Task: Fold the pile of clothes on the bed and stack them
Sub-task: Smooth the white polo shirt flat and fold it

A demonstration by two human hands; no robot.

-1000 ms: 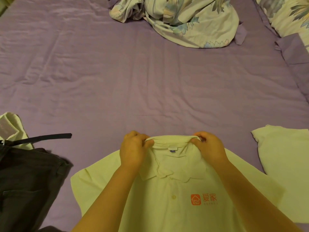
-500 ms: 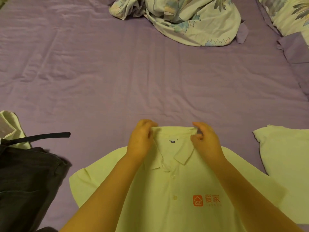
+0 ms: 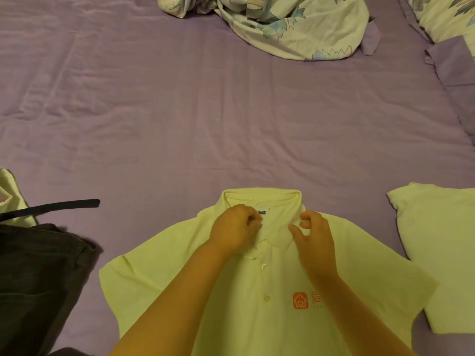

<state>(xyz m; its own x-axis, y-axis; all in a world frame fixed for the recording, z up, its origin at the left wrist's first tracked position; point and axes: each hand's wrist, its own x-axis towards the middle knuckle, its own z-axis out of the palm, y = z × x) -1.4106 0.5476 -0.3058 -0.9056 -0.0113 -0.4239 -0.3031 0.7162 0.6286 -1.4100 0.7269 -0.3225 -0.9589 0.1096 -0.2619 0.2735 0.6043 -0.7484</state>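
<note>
Pale yellow cotton polo shirt (image 3: 231, 291) lies face-up, flat on purple bedsheet (image 3: 180, 111), ready for folding. Left hand (image 3: 235, 231) pinches the placket beside the collar (image 3: 262, 195); right hand (image 3: 314, 236), fingers loosely curled, holds nothing, probably for squaring it.

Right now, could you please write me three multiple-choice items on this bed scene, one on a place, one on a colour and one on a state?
1. Where do the dark trousers lie relative to the polo shirt?
A. To its left
B. On top of it
C. Beyond its collar

2. What colour is the shirt's chest logo?
A. Blue
B. Orange
C. Black

3. How does the polo shirt lie?
A. Rolled into a ball
B. Folded in half
C. Spread flat, front up

Answers: 1 A, the trousers sit at the left edge with the belt. 2 B, the house mark is orange. 3 C, buttons and both sleeves show on the bedsheet.
</note>
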